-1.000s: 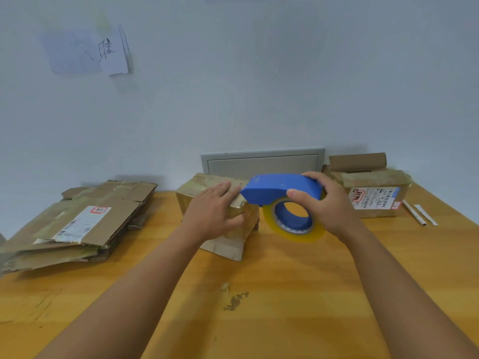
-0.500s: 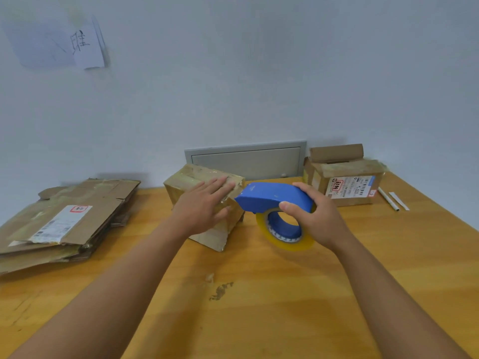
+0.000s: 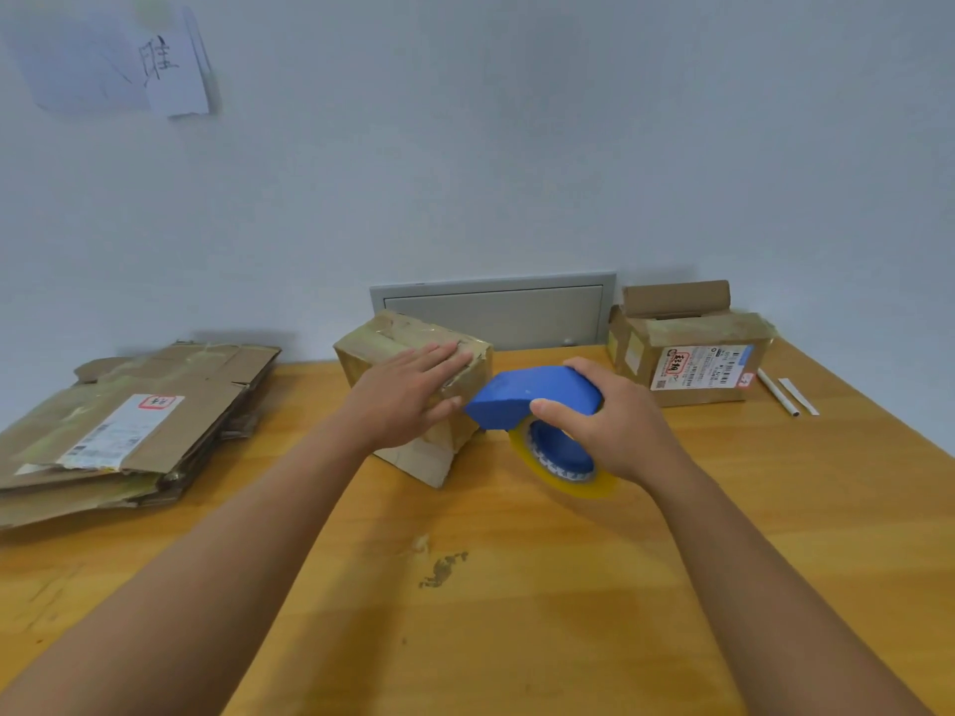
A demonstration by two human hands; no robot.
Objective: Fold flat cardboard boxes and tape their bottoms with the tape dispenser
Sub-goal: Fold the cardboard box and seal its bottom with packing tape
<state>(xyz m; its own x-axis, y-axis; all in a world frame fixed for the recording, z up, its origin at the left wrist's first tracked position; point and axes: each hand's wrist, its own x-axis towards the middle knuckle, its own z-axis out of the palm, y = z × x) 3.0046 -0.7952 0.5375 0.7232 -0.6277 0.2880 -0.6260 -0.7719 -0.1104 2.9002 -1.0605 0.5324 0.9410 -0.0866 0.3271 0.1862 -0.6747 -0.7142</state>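
Note:
A folded-up brown cardboard box (image 3: 393,343) stands on the wooden table (image 3: 517,586) at centre. My left hand (image 3: 408,395) lies flat on its top near edge, fingers spread, pressing on the tape. My right hand (image 3: 615,431) grips the blue tape dispenser (image 3: 527,397), which carries a yellowish tape roll (image 3: 563,470). The dispenser's front end sits against the box's right side, low near the table.
A stack of flat cardboard boxes (image 3: 129,426) lies at the left. A finished taped box (image 3: 692,359) with a label stands at the back right, two white sticks (image 3: 785,397) beside it. A grey panel (image 3: 491,312) is set in the wall behind.
My right hand has brought the dispenser down and toward me off the box's top edge. My left hand has slid up onto the box top.

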